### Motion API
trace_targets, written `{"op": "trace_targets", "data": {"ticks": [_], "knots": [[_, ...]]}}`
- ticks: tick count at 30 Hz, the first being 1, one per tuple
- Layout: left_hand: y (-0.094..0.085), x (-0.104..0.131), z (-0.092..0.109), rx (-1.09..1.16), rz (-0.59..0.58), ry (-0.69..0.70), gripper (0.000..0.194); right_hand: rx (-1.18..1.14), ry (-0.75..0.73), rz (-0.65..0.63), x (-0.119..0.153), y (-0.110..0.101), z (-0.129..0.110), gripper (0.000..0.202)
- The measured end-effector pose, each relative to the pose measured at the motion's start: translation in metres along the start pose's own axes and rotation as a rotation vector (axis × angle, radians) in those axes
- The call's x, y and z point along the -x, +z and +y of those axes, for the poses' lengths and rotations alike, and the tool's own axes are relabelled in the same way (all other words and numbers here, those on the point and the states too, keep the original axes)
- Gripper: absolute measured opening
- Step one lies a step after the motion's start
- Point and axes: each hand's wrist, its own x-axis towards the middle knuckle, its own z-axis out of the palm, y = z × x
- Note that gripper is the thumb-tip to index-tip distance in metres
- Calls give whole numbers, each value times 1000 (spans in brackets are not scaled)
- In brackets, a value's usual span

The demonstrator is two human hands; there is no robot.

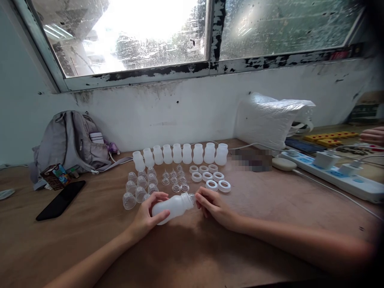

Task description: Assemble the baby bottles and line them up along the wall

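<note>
A frosted white baby bottle [171, 209] lies tilted in my left hand [150, 214], whose fingers and thumb wrap its body. Its neck points right, and a clear teat [192, 197] sits at the mouth. My right hand [214, 206] is closed in a pinch at the teat's tip, partly covering it. Just beyond the hands stand clear dome caps [129, 201] on the left, clear teats [174, 179] in the middle and white screw rings [207, 176] on the right. Behind them, several empty baby bottles [187, 153] stand upright in a row.
At left are a grey backpack [70, 140], a small carton [55, 176] and a black phone [61, 200]. A white plastic bag [264, 120] rests against the wall. To the right lie a power strip [336, 174], cables and a round white pad [284, 164]. Another person's hand [373, 136] shows at the right edge.
</note>
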Motion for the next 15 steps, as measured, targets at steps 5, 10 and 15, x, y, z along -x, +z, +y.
{"op": "trace_targets", "data": {"ticks": [5, 10, 15], "knots": [[-1, 6, 11, -216, 70, 53, 24, 47, -129, -71, 3, 2, -3, 37], [3, 8, 6, -371, 48, 186, 19, 318, -248, -119, 7, 5, -1, 41], [2, 12, -9, -593, 37, 584, 30, 305, -167, -192, 6, 2, -11, 30]]}}
